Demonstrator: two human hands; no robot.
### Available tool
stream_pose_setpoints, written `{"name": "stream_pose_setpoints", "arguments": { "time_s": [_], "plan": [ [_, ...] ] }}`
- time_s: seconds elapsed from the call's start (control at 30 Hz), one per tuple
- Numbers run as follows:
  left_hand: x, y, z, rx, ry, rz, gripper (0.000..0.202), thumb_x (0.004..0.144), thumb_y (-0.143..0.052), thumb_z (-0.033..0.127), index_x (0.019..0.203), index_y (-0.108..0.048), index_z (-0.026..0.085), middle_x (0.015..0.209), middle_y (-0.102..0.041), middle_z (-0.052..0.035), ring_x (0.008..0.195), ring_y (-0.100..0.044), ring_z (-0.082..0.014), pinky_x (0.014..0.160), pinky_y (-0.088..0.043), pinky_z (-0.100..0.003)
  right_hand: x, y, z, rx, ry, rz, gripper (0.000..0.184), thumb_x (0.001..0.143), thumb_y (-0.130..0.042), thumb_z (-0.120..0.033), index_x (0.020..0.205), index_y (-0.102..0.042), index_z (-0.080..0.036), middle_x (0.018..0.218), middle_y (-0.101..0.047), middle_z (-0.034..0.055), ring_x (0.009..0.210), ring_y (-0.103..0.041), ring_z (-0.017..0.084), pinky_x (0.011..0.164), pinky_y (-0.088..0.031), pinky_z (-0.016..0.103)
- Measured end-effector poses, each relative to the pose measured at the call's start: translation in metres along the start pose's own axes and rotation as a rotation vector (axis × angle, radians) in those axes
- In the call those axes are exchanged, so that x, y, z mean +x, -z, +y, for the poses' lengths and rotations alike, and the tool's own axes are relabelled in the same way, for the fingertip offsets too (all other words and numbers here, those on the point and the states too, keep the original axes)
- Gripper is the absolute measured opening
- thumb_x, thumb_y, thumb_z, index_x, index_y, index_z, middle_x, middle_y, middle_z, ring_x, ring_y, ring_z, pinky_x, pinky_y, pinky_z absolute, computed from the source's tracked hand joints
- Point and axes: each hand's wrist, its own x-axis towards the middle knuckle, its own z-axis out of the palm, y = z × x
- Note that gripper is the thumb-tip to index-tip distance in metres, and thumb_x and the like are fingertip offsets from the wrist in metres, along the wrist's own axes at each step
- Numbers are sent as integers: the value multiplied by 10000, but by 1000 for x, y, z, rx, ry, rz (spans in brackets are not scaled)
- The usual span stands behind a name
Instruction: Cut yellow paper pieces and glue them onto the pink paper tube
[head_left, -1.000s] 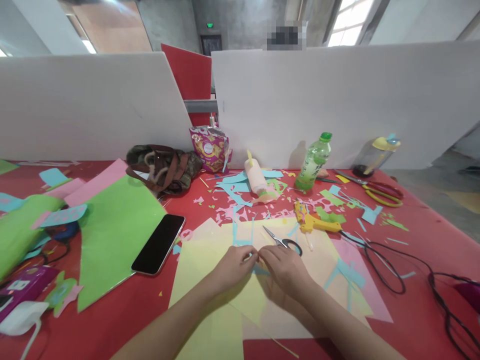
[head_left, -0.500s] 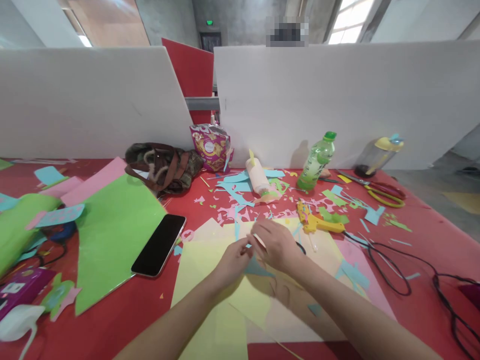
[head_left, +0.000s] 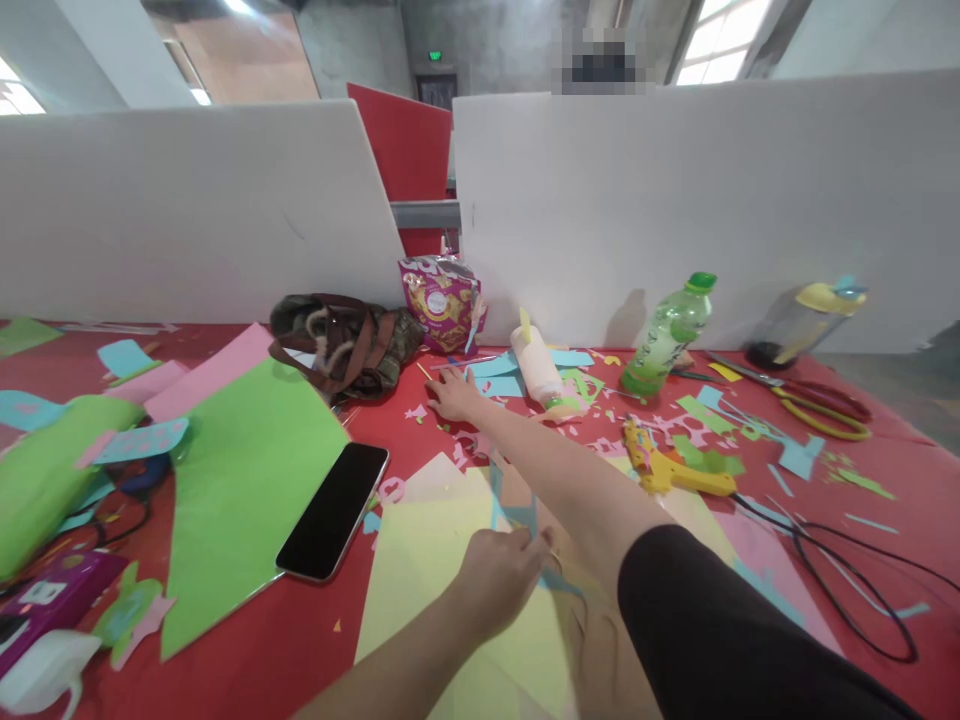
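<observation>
My left hand (head_left: 499, 578) is closed above the yellow paper sheet (head_left: 409, 540), thumb and fingers pinched at the right. A small pale edge shows at its fingertips, too small to name. Stretched far forward, my right hand (head_left: 454, 396) lies low over the red table with its fingers apart. Just beyond its fingertips is a thin yellow strip (head_left: 424, 371). To the right of that hand, light blue paper pieces (head_left: 499, 374) lie under a pale paper roll (head_left: 537, 368) with a yellow tab on top.
A yellow glue gun (head_left: 667, 468) with a black cord lies right of centre. Scissors (head_left: 810, 395), a green bottle (head_left: 667, 335) and a snack bag (head_left: 441, 303) stand or lie toward the back. A phone (head_left: 334, 510) rests on green sheet (head_left: 240, 480). White panels (head_left: 637, 190) bound the far side.
My right hand has left my left hand and reached forward and left toward the table's back. My left hand stays over the yellow sheet. The view has shifted slightly.
</observation>
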Motion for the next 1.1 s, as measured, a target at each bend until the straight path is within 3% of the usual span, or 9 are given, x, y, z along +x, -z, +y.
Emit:
{"name": "stream_pose_setpoints", "arguments": {
  "time_s": [0.23, 0.43, 0.6, 0.77, 0.9, 1.1],
  "plan": [
    [1, 0, 0, -23, 6, -33, 281, 824, -379, 145, 1080, -493, 149, 699, -626, -59, 590, -621, -184, 451, -467, -265, 14, -5, -12, -11, -5, 21, 390, 876, -331, -309, 1101, -522, -54, 1227, -457, 207, 1176, -343, 288, 971, -172, 573],
    [1, 5, 0, -33, 50, -83, 335, 820, -376, 157, 1144, -461, 175, 746, -652, -47, 603, -635, -190, 480, -488, -278, -13, 12, -9, -49, 40, 61, 344, 866, -349, -246, 1049, -556, -41, 1222, -430, 202, 1151, -357, 282, 997, -171, 508],
    [0, 3, -1, -75, 76, -45, 331, 829, -351, 157, 1131, -484, 184, 786, -674, -47, 622, -642, -179, 500, -488, -262, -81, 39, 3, -90, 81, 75, 242, 821, -391, -149, 895, -613, -84, 1074, -523, 165, 1002, -462, 256, 973, -214, 504],
    [-2, 0, -2, -103, 84, 16, 314, 834, -340, 168, 1092, -518, 190, 796, -686, -48, 621, -642, -169, 510, -481, -247, -169, 52, 25, -28, 26, 81, 256, 809, -388, -100, 703, -622, -103, 896, -585, 148, 913, -503, 224, 845, -384, 376],
    [-2, 1, -4, -203, 125, 54, 296, 844, -334, 175, 1059, -538, 185, 787, -696, -39, 669, -648, -160, 557, -486, -236, -223, 44, 42, 107, 26, 100, 220, 796, -418, -95, 705, -611, -153, 839, -610, 91, 921, -511, 207, 797, -420, 342],
    [-3, 6, -3, -568, 253, 134, 295, 845, -337, 226, 999, -585, 185, 803, -706, -21, 771, -653, -164, 676, -491, -256, -273, 21, 51, 230, -150, 328, 229, 811, -383, -98, 736, -590, -163, 867, -595, 90, 857, -543, 185, 765, -446, 326]
  ]
}}
